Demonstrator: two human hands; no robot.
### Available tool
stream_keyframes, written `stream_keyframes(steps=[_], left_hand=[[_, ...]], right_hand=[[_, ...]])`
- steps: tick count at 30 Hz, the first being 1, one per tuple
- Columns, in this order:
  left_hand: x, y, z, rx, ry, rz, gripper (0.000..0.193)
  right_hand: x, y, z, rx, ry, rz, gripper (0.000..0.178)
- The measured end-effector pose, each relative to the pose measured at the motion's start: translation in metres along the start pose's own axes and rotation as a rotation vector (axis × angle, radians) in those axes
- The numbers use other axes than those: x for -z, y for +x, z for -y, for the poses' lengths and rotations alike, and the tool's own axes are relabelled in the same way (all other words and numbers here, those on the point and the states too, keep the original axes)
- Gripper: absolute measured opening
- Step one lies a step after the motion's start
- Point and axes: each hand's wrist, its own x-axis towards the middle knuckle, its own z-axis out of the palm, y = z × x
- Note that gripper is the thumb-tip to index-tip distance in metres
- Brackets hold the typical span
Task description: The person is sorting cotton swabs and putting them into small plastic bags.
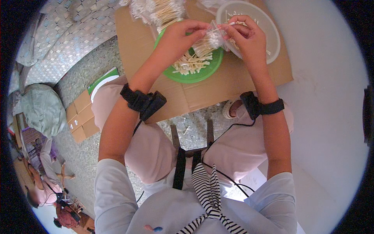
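Observation:
Between my two hands is a small clear plastic bag [210, 42] filled with cotton swabs, held above the bowls. My left hand [183, 37] pinches the bag's left upper edge with thumb and fingers. At its right upper edge, my right hand [248, 36] has its fingers closed on the plastic. A white swab tip [232, 23] shows by the right fingers; whether they grip it too, I cannot tell. Beneath the bag sits a green bowl [200, 78] with loose cotton swabs [191, 64] in it, partly hidden by my left hand and the bag.
A white bowl [276, 43] with scattered swabs stands at the right, behind my right hand. Several filled swab bags [165, 11] lie at the far edge of the cardboard [175, 93]. A white wall [323, 97] borders the right side. Other people [46, 191] are at the lower left.

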Motion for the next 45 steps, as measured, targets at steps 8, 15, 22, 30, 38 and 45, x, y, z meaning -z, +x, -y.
stream_keyframes(steps=[8, 15, 22, 30, 38, 45], left_hand=[[-0.001, -0.003, -0.002, 0.107, -0.028, 0.037, 0.029], [0.002, -0.002, -0.005, 0.121, 0.049, 0.053, 0.027], [0.005, -0.003, 0.000, 0.100, -0.028, -0.016, 0.027], [0.007, -0.003, -0.007, -0.152, 0.259, -0.154, 0.023], [0.067, 0.002, 0.013, -0.185, 0.944, -0.235, 0.040], [0.073, 0.009, 0.015, -0.272, 0.755, -0.365, 0.038]], right_hand=[[-0.009, -0.005, 0.001, -0.019, -0.046, -0.064, 0.020], [-0.003, -0.001, -0.007, 0.336, -0.448, 0.086, 0.032], [0.004, -0.002, -0.003, 0.247, -0.386, 0.218, 0.036], [0.060, -0.001, -0.038, 0.269, -1.120, 0.141, 0.026], [0.047, -0.002, -0.026, 0.081, -1.105, 0.080, 0.021], [0.043, -0.006, -0.033, 0.281, -1.058, -0.113, 0.026]])
